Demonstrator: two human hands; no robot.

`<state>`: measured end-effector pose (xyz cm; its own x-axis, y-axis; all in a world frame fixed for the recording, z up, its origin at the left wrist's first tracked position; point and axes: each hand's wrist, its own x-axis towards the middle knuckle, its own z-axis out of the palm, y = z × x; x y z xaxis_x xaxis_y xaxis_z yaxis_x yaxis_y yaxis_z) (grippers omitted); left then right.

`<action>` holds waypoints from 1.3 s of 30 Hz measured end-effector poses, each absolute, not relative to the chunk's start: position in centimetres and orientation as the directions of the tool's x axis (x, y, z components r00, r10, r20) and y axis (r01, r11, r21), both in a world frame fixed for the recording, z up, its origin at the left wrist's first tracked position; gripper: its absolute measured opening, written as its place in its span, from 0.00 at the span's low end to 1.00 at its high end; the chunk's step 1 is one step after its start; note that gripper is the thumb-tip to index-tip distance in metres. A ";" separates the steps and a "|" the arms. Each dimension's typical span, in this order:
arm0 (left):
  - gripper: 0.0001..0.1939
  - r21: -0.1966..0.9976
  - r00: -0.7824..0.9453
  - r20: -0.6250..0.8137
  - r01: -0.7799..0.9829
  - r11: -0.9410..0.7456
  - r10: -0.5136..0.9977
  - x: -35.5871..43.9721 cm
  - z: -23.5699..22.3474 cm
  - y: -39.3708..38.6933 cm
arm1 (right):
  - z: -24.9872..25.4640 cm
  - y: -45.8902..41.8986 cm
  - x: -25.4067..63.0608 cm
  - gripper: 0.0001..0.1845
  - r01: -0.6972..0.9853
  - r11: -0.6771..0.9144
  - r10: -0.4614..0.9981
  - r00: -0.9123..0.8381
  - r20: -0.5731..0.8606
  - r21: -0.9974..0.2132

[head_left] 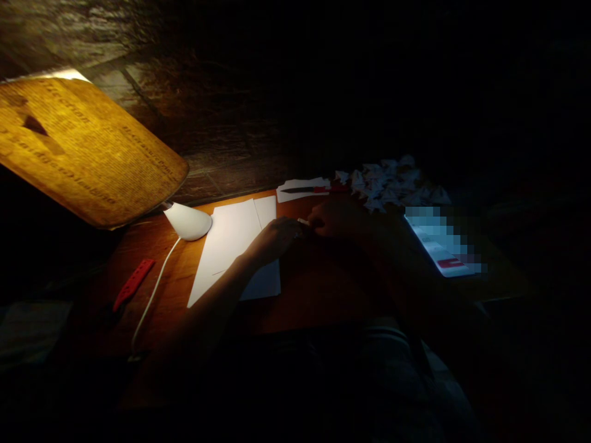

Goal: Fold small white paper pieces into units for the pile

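My left hand (276, 240) and my right hand (335, 218) meet above the wooden table (314, 283), with a small pale paper strip (303, 221) showing between them. Both hands seem to pinch it, though the shadow hides the fingers. Under my left wrist lie white paper sheets (231, 246). Beyond my hands, a craft knife with a red handle (300, 189) rests on a paper piece (295, 194). To the right of that is a heap of small folded paper pieces (383, 184).
A white desk lamp (188, 221) stands at the table's far left, its cord running toward the near edge. A red ruler (133, 285) lies left of the sheets. A lit phone (438, 246) with a pixelated screen sits at right. A large printed yellowish board (83, 147) leans at upper left.
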<state>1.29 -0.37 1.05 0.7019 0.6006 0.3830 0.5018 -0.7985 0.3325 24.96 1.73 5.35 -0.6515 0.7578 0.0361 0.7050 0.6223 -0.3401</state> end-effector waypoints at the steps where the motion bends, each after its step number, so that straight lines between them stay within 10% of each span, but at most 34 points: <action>1: 0.16 0.331 0.698 0.381 0.510 -0.794 0.607 1.3 1.0 -0.4 | 5.3 1.7 25.0 0.11 0.709 0.619 0.762 -0.647 0.038 -0.338; 39: 0.16 0.319 0.692 0.356 0.542 -0.778 0.628 1.7 1.3 -0.5 | 6.7 1.2 25.6 0.22 0.758 0.577 0.755 -0.637 -0.156 -0.303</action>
